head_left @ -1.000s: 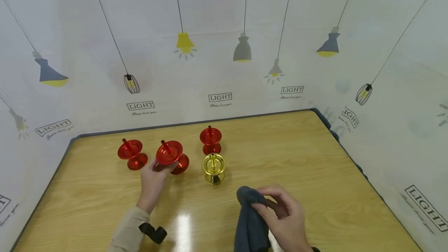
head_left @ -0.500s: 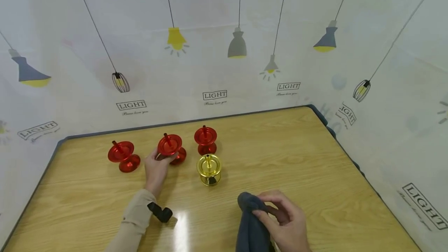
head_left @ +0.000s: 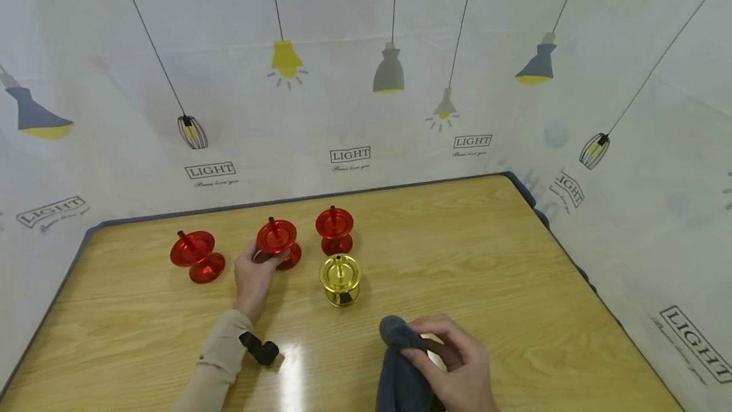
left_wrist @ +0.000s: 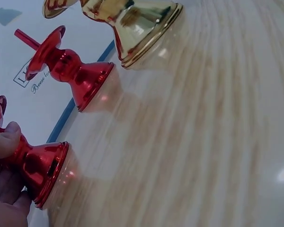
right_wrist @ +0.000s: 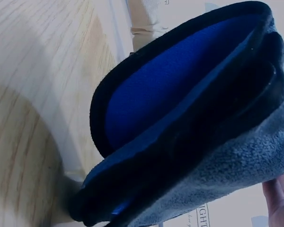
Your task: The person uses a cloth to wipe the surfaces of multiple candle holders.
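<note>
My left hand [head_left: 254,281] grips a red metallic candle holder [head_left: 277,237] under its wide dish, thumb and fingers around the stem. Its flared base [left_wrist: 40,172] stands on the tabletop in the left wrist view. Right of it is another red candle holder [head_left: 334,224], with a gold candle holder [head_left: 340,275] just in front. A third red one [head_left: 194,250] stands to the left. Each has a short tube rising from its dish. Nearer the front, my right hand [head_left: 457,364] pinches a bunched grey-blue cloth [head_left: 403,370] that hangs down; its dark edging and bright blue inner side [right_wrist: 165,80] show in the right wrist view.
The wooden table [head_left: 457,240] has a dark edge strip and meets a white sheet [head_left: 246,81] printed with lamps at the back and sides. A black device [head_left: 260,348] is strapped at the left sleeve.
My left hand has pushed the held red candle holder back, roughly level with the rear red one. My right hand keeps its pinch on the cloth. The head view has shifted slightly.
</note>
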`<state>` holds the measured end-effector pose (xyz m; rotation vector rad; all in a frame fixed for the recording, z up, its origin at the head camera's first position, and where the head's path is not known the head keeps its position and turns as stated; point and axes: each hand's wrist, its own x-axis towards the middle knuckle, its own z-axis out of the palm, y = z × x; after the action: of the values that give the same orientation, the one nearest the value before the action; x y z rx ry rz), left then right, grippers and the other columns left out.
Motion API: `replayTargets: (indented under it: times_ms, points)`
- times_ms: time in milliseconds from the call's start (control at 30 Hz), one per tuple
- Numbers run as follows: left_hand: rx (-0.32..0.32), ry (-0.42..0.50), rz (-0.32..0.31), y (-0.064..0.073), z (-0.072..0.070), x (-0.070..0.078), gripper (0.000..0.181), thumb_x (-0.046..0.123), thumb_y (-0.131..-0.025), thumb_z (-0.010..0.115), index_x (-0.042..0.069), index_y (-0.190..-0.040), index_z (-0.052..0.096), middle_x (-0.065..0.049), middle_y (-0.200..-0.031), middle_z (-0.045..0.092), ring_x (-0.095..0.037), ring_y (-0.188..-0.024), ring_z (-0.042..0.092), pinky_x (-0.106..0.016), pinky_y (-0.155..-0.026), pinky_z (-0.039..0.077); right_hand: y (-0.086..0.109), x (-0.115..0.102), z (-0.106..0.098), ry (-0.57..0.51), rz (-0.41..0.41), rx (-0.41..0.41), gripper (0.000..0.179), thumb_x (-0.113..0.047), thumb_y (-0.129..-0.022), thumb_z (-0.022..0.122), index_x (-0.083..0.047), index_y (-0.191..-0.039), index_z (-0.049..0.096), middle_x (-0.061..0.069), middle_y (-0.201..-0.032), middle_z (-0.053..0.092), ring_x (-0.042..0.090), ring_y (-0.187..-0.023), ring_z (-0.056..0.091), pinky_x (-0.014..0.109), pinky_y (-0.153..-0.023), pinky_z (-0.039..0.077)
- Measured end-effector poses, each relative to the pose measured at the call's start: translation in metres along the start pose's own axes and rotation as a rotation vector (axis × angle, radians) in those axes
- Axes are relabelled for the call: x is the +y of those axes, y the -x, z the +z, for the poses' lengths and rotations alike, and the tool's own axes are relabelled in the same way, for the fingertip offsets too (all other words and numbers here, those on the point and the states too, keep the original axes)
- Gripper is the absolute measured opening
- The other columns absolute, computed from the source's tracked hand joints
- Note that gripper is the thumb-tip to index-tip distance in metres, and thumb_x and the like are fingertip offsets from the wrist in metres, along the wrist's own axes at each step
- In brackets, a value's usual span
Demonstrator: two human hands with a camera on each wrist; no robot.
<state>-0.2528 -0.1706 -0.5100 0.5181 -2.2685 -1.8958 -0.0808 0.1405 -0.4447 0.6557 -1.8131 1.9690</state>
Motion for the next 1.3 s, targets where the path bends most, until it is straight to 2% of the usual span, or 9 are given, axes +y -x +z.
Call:
replayTargets:
  times_ms: [167, 333, 500, 600, 733, 833, 1033, 1167, 1300]
  points:
    - [-0.070, 0.046, 0.042, 0.003, -0.004, 0.005, 0.060, -0.002, -0.085, 0.078, 0.001, -0.140, 0.055, -0.020, -0.143, 0.058, -0.031, -0.134, 0.056, -0.023, -0.103, 0.049, 0.001, 0.000, 0.001, 0.001, 0.010, -0.003, 0.043, 0.028, -0.074, 0.071, 0.007, -0.111, 0.067, 0.006, -0.110, 0.072, 0.014, -0.103, 0.070, 0.027, -0.083, 0.060]
    - [-0.091, 0.127, 0.081, 0.016, -0.010, 0.019, 0.071, -0.018, -0.085, 0.064, -0.008, -0.149, 0.035, -0.029, -0.146, 0.047, -0.038, -0.140, 0.047, -0.044, -0.119, 0.035, 0.002, -0.002, -0.002, 0.037, 0.040, 0.005, 0.041, 0.026, -0.075, 0.072, 0.007, -0.111, 0.067, 0.005, -0.110, 0.071, 0.014, -0.104, 0.070, 0.027, -0.083, 0.060]
    - [-0.124, 0.106, 0.032, 0.034, -0.015, 0.026, 0.076, -0.018, -0.086, 0.056, -0.010, -0.152, 0.021, -0.033, -0.148, 0.040, -0.042, -0.141, 0.044, -0.041, -0.119, 0.037, 0.004, -0.003, -0.002, 0.032, 0.027, -0.006, 0.043, 0.028, -0.074, 0.071, 0.007, -0.112, 0.067, 0.007, -0.110, 0.070, 0.014, -0.103, 0.070, 0.027, -0.082, 0.060]
    - [-0.022, 0.049, 0.110, 0.046, -0.022, 0.027, 0.059, -0.014, -0.088, 0.056, -0.009, -0.143, 0.035, -0.026, -0.131, 0.052, -0.024, -0.118, 0.062, -0.020, -0.100, 0.050, 0.004, -0.004, 0.000, 0.033, 0.035, -0.016, 0.043, 0.027, -0.074, 0.072, 0.006, -0.111, 0.067, 0.007, -0.110, 0.071, 0.014, -0.103, 0.071, 0.027, -0.082, 0.060]
    - [0.243, -0.004, 0.207, 0.041, -0.041, 0.025, 0.047, -0.008, -0.087, 0.062, -0.006, -0.130, 0.042, -0.009, -0.116, 0.047, -0.011, -0.099, 0.049, -0.012, -0.078, 0.042, 0.004, -0.004, 0.002, 0.027, 0.033, -0.021, 0.043, 0.027, -0.074, 0.073, 0.006, -0.111, 0.067, 0.007, -0.110, 0.071, 0.014, -0.103, 0.071, 0.027, -0.082, 0.060]
    - [0.331, -0.026, 0.142, 0.020, -0.059, 0.020, 0.062, -0.002, -0.086, 0.068, -0.002, -0.135, 0.030, -0.010, -0.127, 0.034, -0.023, -0.113, 0.036, -0.026, -0.090, 0.037, 0.004, -0.003, 0.004, 0.011, 0.017, -0.026, 0.043, 0.028, -0.073, 0.072, 0.006, -0.111, 0.067, 0.007, -0.110, 0.071, 0.014, -0.103, 0.070, 0.027, -0.082, 0.060]
    - [0.224, -0.008, -0.057, -0.010, -0.085, 0.005, 0.092, -0.001, -0.086, 0.072, 0.003, -0.150, 0.006, -0.022, -0.156, 0.024, -0.038, -0.142, 0.030, -0.045, -0.113, 0.035, 0.007, -0.005, 0.008, 0.029, 0.050, -0.019, 0.041, 0.025, -0.074, 0.073, 0.005, -0.110, 0.067, 0.004, -0.110, 0.071, 0.013, -0.102, 0.071, 0.029, -0.081, 0.061]
    - [0.209, 0.041, -0.103, -0.015, -0.096, -0.003, 0.090, -0.003, -0.088, 0.070, 0.002, -0.149, 0.004, -0.025, -0.159, 0.030, -0.040, -0.141, 0.044, -0.048, -0.115, 0.038, 0.008, -0.007, 0.011, 0.045, 0.078, -0.015, 0.038, 0.022, -0.076, 0.074, 0.005, -0.110, 0.068, 0.003, -0.109, 0.071, 0.012, -0.101, 0.071, 0.030, -0.080, 0.061]
    - [0.198, -0.034, -0.096, -0.015, -0.104, -0.008, 0.085, 0.002, -0.090, 0.070, -0.001, -0.149, 0.009, -0.030, -0.160, 0.030, -0.043, -0.143, 0.041, -0.052, -0.119, 0.032, 0.008, -0.007, 0.016, 0.030, 0.079, -0.021, 0.037, 0.022, -0.077, 0.074, 0.005, -0.109, 0.068, 0.004, -0.108, 0.071, 0.013, -0.101, 0.071, 0.031, -0.080, 0.061]
